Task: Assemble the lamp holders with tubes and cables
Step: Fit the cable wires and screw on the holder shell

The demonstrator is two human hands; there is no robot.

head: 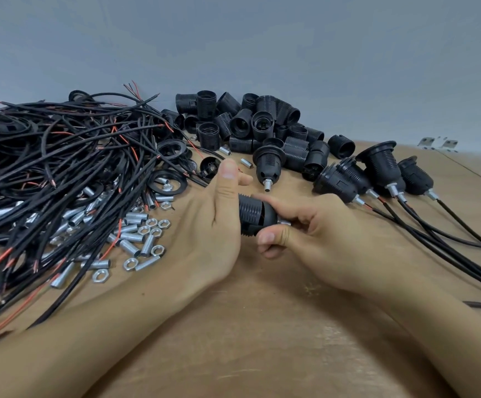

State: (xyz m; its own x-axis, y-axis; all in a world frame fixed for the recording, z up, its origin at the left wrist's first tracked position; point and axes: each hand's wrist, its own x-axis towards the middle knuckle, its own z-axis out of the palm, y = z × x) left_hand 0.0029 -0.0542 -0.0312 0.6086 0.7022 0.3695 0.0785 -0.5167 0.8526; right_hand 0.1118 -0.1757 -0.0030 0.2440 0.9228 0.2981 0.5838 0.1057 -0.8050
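Note:
A black threaded lamp holder [255,215] lies sideways between my two hands, just above the wooden table [262,340]. My left hand [213,228] cups its wide end, thumb raised. My right hand [314,234] pinches its narrow end, where a bit of silver threaded tube [285,223] shows between thumb and forefinger. Whether the tube is screwed in is hidden by my fingers.
A tangle of black and red cables [61,168] fills the left. Silver tubes and nuts [135,239] lie beside it, with black rings [167,182]. Loose holder shells [262,124] are piled at the back. Several assembled holders with cables [377,173] lie on the right.

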